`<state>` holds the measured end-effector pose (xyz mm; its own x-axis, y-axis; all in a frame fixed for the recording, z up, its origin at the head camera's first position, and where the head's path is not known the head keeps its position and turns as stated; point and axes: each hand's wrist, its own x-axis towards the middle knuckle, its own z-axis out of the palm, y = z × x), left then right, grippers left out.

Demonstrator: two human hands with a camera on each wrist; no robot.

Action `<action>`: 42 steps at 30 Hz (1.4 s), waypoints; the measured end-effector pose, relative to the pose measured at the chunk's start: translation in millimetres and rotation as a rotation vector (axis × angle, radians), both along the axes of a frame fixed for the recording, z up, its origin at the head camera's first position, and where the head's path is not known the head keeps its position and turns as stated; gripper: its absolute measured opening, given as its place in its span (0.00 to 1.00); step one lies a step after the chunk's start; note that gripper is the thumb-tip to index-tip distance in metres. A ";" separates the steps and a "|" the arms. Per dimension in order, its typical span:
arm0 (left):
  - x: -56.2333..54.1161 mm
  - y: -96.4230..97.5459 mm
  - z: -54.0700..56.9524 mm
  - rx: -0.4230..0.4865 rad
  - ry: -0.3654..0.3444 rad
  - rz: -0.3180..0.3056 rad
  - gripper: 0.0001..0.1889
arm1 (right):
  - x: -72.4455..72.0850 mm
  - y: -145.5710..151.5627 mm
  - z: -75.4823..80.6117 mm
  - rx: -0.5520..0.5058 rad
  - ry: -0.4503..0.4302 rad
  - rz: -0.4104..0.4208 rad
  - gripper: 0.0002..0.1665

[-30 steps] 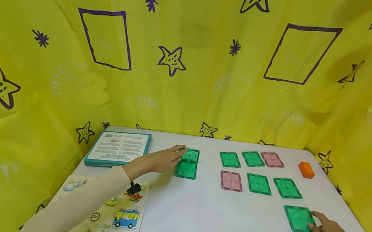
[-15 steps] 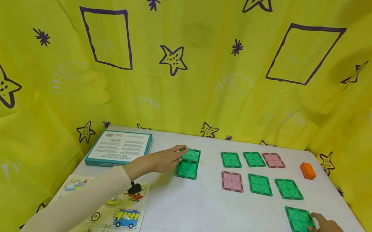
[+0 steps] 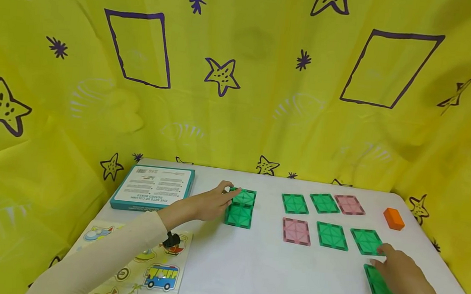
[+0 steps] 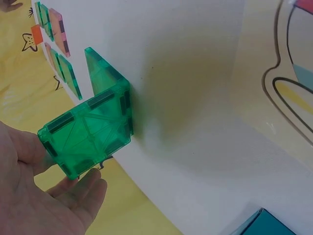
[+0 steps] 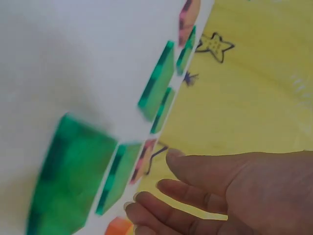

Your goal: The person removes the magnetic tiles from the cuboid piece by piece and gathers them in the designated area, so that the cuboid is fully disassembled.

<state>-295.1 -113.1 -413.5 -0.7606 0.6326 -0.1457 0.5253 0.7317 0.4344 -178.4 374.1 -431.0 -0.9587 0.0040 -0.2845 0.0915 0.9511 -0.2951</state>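
Observation:
My left hand [image 3: 212, 202] pinches a green magnetic tile [image 4: 88, 132] at its edge, thumb on one side and fingertips near its lower corner in the left wrist view. A second green tile [image 4: 100, 71] meets it at an angle. My right hand [image 3: 402, 272] hovers with fingers relaxed over a near green tile [image 3: 380, 285], partly covering it. Its fingertips are right by the corner of another green tile [image 3: 364, 241]. Nothing shows between the fingers in the right wrist view.
More green tiles [image 3: 332, 236] and pink tiles [image 3: 297, 231] lie flat on the white table [image 3: 257, 272]. An orange block [image 3: 393, 219] sits at the right. At the left are a teal-edged box [image 3: 152, 185] and a picture puzzle board [image 3: 182, 260]. A yellow patterned curtain [image 3: 238, 119] surrounds the table.
My right hand has let go of the near green tile and moved up and left, toward the tile behind it. The left hand stays at its tiles.

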 end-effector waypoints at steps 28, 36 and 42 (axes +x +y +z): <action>-3.1 -0.9 -2.5 -0.033 -0.003 0.029 0.29 | -135.2 -230.3 2.8 -0.119 0.544 0.737 0.30; -2.4 1.5 -0.5 -0.036 0.008 0.021 0.28 | -143.1 -242.0 1.3 -0.092 0.504 0.758 0.29; -2.1 2.9 -0.6 -0.045 0.018 0.034 0.30 | -145.6 -243.7 -1.8 -0.096 0.506 0.778 0.31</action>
